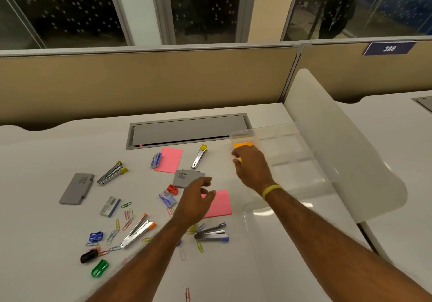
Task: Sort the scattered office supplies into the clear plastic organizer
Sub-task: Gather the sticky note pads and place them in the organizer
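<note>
The clear plastic organizer (294,161) lies on the white desk at the right, with an orange sticky pad (243,144) in its far-left compartment. My right hand (253,168) reaches over that corner with its fingers curled down on a small yellow pad (237,160). My left hand (197,198) hovers with its fingers apart and nothing in it, over a pink sticky pad (222,205) and a grey case (185,177). Scattered to the left are several staplers (112,173), staple boxes (110,205), a second pink pad (169,159), coloured paper clips (127,219) and small clips (100,268).
A grey cable hatch (187,129) is set into the desk behind the supplies. A beige partition (140,84) closes the back. A frosted white divider (339,149) rises along the right side of the organizer. Another grey case (77,188) lies at the far left.
</note>
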The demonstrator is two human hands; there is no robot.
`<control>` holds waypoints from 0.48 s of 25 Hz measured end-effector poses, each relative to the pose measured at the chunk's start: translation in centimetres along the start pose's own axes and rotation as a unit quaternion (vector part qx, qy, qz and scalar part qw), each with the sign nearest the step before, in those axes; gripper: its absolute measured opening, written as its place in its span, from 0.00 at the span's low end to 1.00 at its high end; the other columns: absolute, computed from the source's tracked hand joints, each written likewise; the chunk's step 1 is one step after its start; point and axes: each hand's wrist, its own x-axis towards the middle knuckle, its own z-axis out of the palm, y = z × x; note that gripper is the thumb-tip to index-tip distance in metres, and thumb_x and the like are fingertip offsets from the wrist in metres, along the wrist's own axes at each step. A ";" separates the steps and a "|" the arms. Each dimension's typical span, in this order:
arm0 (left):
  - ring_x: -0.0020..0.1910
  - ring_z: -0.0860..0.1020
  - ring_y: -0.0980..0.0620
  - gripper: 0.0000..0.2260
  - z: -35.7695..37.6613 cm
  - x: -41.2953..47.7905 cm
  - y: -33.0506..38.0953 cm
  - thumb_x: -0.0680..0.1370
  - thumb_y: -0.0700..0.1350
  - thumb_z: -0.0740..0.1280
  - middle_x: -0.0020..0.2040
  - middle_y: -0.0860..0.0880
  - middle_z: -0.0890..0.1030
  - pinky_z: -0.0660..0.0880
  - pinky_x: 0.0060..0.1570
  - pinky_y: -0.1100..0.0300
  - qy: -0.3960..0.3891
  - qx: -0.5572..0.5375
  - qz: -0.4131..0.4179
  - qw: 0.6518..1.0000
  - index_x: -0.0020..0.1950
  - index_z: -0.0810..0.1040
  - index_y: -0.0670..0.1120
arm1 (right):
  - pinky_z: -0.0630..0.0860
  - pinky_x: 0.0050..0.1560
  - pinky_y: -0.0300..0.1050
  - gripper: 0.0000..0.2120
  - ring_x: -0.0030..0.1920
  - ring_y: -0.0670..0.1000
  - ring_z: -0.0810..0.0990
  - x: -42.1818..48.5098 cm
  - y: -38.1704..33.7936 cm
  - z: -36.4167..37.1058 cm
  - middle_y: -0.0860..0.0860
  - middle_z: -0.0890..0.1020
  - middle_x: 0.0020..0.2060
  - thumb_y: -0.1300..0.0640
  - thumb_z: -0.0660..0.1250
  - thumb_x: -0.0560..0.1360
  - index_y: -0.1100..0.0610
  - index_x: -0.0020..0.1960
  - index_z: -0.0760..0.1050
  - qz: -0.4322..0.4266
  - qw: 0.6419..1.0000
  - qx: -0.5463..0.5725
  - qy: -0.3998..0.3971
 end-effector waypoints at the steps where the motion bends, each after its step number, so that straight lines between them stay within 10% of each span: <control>1: 0.52 0.76 0.57 0.19 -1.0 -0.7 -0.8 0.77 0.45 0.68 0.62 0.49 0.76 0.74 0.47 0.64 0.011 0.007 -0.004 1.000 0.68 0.72 0.47 | 0.71 0.59 0.50 0.12 0.57 0.56 0.75 -0.8 -1.3 0.3 0.54 0.80 0.54 0.59 0.66 0.76 0.57 0.59 0.77 -0.033 0.998 0.027 -0.037; 5: 0.55 0.75 0.53 0.18 -4.6 -2.9 -3.3 0.78 0.43 0.68 0.62 0.49 0.76 0.76 0.49 0.60 0.025 0.030 -0.024 0.999 0.68 0.71 0.48 | 0.71 0.61 0.48 0.25 0.61 0.54 0.73 -2.7 -5.0 2.7 0.54 0.76 0.60 0.53 0.72 0.73 0.55 0.67 0.70 -0.070 0.969 -0.035 -0.235; 12: 0.54 0.76 0.56 0.16 -8.8 -6.9 -6.9 0.78 0.45 0.67 0.57 0.54 0.78 0.71 0.48 0.68 0.036 0.051 -0.008 0.998 0.65 0.73 0.49 | 0.68 0.64 0.52 0.41 0.65 0.57 0.69 -4.2 -4.7 6.2 0.55 0.70 0.65 0.45 0.78 0.65 0.54 0.72 0.63 -0.010 0.926 -0.159 -0.342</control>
